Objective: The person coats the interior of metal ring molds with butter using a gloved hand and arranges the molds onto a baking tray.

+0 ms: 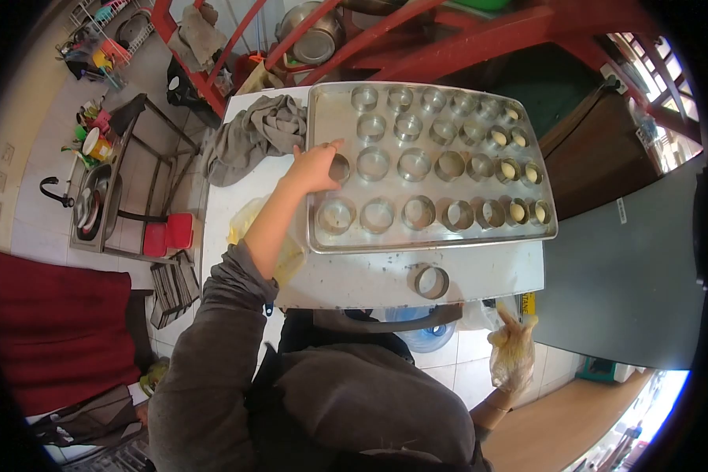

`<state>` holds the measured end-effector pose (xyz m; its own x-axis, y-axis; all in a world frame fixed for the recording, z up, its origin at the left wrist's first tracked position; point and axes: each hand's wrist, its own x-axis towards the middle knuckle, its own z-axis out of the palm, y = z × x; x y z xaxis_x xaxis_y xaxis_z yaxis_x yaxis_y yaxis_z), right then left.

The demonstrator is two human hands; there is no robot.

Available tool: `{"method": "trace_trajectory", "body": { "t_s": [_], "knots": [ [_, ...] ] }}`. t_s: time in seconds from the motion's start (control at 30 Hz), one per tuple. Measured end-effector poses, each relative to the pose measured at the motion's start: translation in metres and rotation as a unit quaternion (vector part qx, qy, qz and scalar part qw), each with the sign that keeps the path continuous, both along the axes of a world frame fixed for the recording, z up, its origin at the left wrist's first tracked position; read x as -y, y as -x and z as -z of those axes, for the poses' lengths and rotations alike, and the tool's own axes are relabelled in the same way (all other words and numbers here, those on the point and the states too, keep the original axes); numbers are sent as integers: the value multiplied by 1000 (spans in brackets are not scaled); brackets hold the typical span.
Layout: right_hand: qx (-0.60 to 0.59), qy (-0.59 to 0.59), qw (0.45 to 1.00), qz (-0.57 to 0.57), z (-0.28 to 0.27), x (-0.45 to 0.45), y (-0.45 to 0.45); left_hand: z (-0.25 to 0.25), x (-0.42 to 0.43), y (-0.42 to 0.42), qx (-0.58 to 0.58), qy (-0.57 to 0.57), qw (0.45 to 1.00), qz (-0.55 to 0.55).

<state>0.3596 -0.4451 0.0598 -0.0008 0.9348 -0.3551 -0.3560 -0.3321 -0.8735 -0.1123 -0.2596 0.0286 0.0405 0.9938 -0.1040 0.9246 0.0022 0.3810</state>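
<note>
My left hand (pixel 315 167) reaches over the left side of a metal baking tray (pixel 433 245). Its fingers and thumb are closed around a metal ring mold (pixel 340 171), partly hidden by the hand. Rows of similar ring molds stand on the tray, among them one at the front left (pixel 336 215). Several rings at the right end hold pale dough pieces (pixel 517 212). My right hand (pixel 513 352), in a clear plastic glove with yellowish smears, hangs beyond the table's front edge, fingers apart and holding nothing. A single ring (pixel 431 282) sits on the table before the tray.
A crumpled grey cloth (pixel 263 130) lies at the back left of the white table (pixel 354 275). Beside my left forearm is a plastic bag (pixel 289 263) with yellow contents. Red railings (pixel 393 39) rise behind, and a grey surface (pixel 621 267) stands at the right.
</note>
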Motion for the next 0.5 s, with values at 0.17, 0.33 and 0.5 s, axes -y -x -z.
{"method": "trace_trajectory", "body": {
  "t_s": [0.17,0.33,0.5],
  "knots": [
    [37,-11,999,-8,-8,-2,7,-26,23,-36,86,-223,970,44],
    [226,-18,973,-39,-24,-7,17,-26,94,-176,85,1,956,281],
    [276,-144,950,3,-21,-10,32,56,119,-237,12,-72,947,313]
  ]
}}
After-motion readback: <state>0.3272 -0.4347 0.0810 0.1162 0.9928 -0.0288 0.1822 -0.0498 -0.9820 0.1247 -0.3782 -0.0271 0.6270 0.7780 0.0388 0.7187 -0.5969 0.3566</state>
